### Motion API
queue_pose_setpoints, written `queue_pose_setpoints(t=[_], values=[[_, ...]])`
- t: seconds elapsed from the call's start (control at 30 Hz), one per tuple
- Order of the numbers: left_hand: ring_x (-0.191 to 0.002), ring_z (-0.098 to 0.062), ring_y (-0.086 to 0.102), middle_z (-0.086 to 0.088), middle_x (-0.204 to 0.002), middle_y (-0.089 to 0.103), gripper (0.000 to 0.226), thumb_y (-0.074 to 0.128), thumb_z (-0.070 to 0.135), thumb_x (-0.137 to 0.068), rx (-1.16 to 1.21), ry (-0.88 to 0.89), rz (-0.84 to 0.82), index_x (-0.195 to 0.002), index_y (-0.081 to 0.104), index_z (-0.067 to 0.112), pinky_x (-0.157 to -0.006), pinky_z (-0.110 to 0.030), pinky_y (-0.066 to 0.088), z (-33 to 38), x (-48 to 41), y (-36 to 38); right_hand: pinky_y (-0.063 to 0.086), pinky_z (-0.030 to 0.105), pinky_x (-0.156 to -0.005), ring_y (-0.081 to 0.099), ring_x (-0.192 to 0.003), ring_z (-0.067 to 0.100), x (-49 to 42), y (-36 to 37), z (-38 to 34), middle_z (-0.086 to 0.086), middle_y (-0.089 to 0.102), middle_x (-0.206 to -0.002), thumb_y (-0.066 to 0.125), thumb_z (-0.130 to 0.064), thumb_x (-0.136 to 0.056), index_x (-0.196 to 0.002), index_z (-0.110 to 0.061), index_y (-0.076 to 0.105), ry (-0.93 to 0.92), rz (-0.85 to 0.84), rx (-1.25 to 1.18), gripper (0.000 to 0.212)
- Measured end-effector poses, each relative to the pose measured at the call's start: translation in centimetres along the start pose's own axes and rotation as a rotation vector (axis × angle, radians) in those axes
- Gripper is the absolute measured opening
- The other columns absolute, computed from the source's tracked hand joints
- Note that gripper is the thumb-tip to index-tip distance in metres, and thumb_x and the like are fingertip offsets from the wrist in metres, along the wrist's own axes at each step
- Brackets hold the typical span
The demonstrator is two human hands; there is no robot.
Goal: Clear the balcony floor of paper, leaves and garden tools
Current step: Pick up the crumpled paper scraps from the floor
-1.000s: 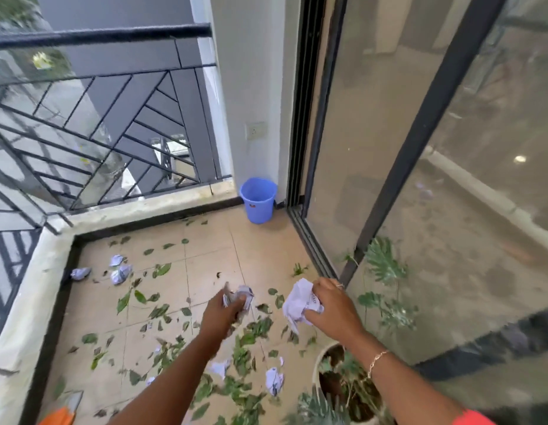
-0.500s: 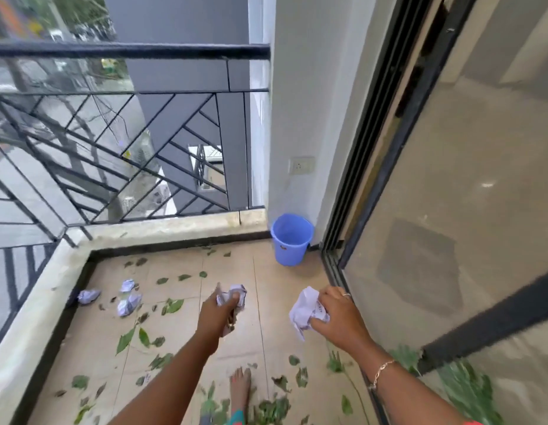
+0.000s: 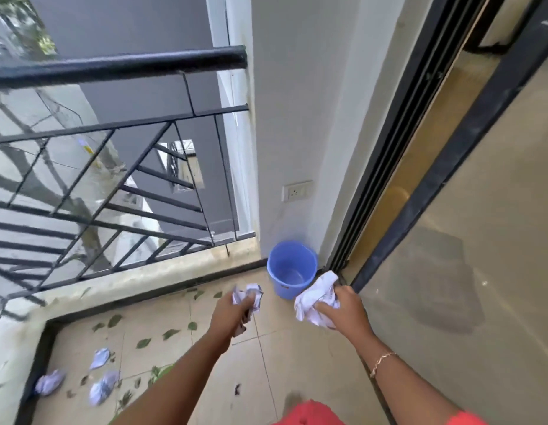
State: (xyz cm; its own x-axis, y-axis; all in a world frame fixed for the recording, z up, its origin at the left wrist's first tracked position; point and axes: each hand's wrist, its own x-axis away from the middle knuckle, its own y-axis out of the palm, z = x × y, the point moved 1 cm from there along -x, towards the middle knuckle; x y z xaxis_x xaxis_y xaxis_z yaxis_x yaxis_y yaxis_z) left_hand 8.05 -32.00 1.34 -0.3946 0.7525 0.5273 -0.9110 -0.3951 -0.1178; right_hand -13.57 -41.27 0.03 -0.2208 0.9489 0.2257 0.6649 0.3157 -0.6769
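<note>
Two crumpled wads of paper are in our hands, one in each, both held out above the tiled balcony floor [image 3: 297, 357]. Our left hand [image 3: 228, 314] has its grip pressed around a small crumpled paper [image 3: 248, 297] that pokes out above and below the fingers. Our right hand [image 3: 343, 311] pinches a larger white paper wad [image 3: 315, 297], whose loose end sticks up toward the corner of the sliding glass door [image 3: 450, 240]. Just beyond both hands, a blue bucket [image 3: 292, 268] stands upright on the floor in the corner where the white wall [image 3: 297, 118] meets the door frame; it looks bare inside (as far as the rim lets us see). The right-hand wad is just beside the bucket's rim, the left-hand one near it but apart. Three more paper balls [image 3: 102, 391] lie on the floor at lower left, near the low ledge [image 3: 128, 280] under the black railing [image 3: 113, 65]. Green leaves [image 3: 171, 333] are scattered on the tiles between those balls and our left arm. A thin bracelet [image 3: 383, 361] circles our right wrist, and a wall socket [image 3: 297, 191] sits above the bucket. Red cloth [image 3: 312, 414] shows at the bottom edge.
</note>
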Motion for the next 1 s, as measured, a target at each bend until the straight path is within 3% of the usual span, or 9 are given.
queue_pose_setpoints(t=[0.2, 0.3, 0.37, 0.43, 0.53, 0.67, 0.77, 0.9, 1.0], values=[[-0.055, -0.016, 0.041, -0.012, -0.068, 0.048, 0.018, 0.058, 0.023, -0.092, -0.035, -0.038, -0.022, -0.077, 0.054, 0.014, -0.055, -0.024, 0.033, 4.5, -9.8, 3.1, 0.044, 0.030, -0.072, 0.060, -0.086, 0.026, -12.2, 0.4, 1.3, 0.008, 0.063, -0.087, 0.072, -0.030, -0.077, -0.082, -0.012, 0.058, 0.273, -0.049, -0.193, 0.023], [-0.055, -0.016, 0.040, -0.013, -0.069, 0.047, 0.012, 0.058, 0.024, -0.092, -0.049, -0.069, -0.015, -0.088, 0.056, 0.012, -0.054, -0.023, 0.034, 6.3, -14.8, 4.4, 0.049, 0.034, -0.081, 0.064, -0.089, 0.028, -18.1, 0.5, 1.3, 0.010, 0.069, -0.089, 0.070, -0.036, -0.079, -0.074, -0.015, 0.060, 0.362, -0.057, -0.288, 0.023], [-0.054, -0.016, 0.040, -0.012, -0.068, 0.047, 0.011, 0.058, 0.023, -0.093, -0.054, -0.086, 0.004, -0.096, 0.054, 0.014, -0.053, -0.022, 0.034, 7.1, -17.0, 4.8, 0.046, 0.029, -0.075, 0.064, -0.088, 0.028, -20.7, 0.3, 1.0, 0.010, 0.067, -0.085, 0.067, -0.041, -0.081, -0.073, -0.012, 0.062, 0.426, -0.049, -0.335, 0.031], [-0.054, -0.016, 0.038, -0.012, -0.067, 0.045, 0.009, 0.058, 0.021, -0.093, -0.050, -0.117, 0.019, -0.094, 0.053, 0.013, -0.053, -0.023, 0.032, 7.9, -20.3, 5.5, 0.041, 0.027, -0.073, 0.061, -0.090, 0.030, -24.6, 0.1, 0.9, 0.016, 0.065, -0.088, 0.059, -0.050, -0.084, -0.082, -0.006, 0.066, 0.515, -0.062, -0.279, 0.045], [-0.052, -0.017, 0.037, -0.010, -0.062, 0.045, 0.014, 0.058, 0.018, -0.092, -0.047, -0.158, 0.040, -0.081, 0.053, 0.012, -0.054, -0.023, 0.031, 8.4, -24.4, 6.2, 0.041, 0.030, -0.087, 0.057, -0.108, 0.033, -29.5, 0.9, 1.2, 0.022, 0.064, -0.109, 0.049, -0.056, -0.088, -0.103, 0.002, 0.066, 0.613, -0.082, -0.224, 0.062], [-0.046, -0.015, 0.039, -0.001, -0.045, 0.047, 0.022, 0.059, 0.014, -0.091, -0.065, -0.221, 0.070, -0.070, 0.052, 0.014, -0.054, -0.024, 0.033, 7.7, -28.8, 6.9, 0.047, 0.036, -0.086, 0.061, -0.098, 0.029, -33.9, 3.8, 2.1, 0.021, 0.066, -0.107, 0.053, -0.050, -0.087, -0.101, 0.003, 0.064, 0.635, -0.155, -0.371, 0.056], [-0.042, -0.013, 0.039, -0.003, -0.047, 0.046, 0.020, 0.058, 0.016, -0.092, -0.067, -0.263, 0.060, -0.074, 0.049, 0.013, -0.053, -0.025, 0.034, 7.0, -31.6, 7.4, 0.039, 0.033, -0.077, 0.057, -0.098, 0.027, -35.3, 5.0, 2.3, 0.018, 0.061, -0.117, 0.052, -0.036, -0.093, -0.111, -0.001, 0.059, 0.627, -0.173, -0.537, 0.039], [-0.042, -0.015, 0.038, -0.004, -0.046, 0.046, 0.023, 0.058, 0.017, -0.091, -0.073, -0.322, 0.036, -0.072, 0.048, 0.011, -0.050, -0.025, 0.038, 6.0, -34.2, 8.4, 0.041, 0.060, -0.082, 0.042, -0.112, 0.054, -36.1, 5.6, 3.7, 0.042, 0.044, -0.117, 0.052, -0.031, -0.094, -0.112, 0.023, 0.041, 0.598, -0.176, -0.486, 0.058], [-0.039, -0.014, 0.040, -0.004, -0.044, 0.047, 0.020, 0.057, 0.015, -0.090, -0.124, -0.351, -0.002, -0.072, 0.049, 0.010, -0.047, -0.023, 0.037, 5.4, -35.8, 9.6, 0.042, 0.060, -0.077, 0.052, -0.087, 0.050, -36.0, 5.9, 4.6, 0.045, 0.046, -0.101, 0.054, -0.033, -0.093, -0.106, 0.024, 0.043, 0.670, -0.161, -0.518, 0.059]])
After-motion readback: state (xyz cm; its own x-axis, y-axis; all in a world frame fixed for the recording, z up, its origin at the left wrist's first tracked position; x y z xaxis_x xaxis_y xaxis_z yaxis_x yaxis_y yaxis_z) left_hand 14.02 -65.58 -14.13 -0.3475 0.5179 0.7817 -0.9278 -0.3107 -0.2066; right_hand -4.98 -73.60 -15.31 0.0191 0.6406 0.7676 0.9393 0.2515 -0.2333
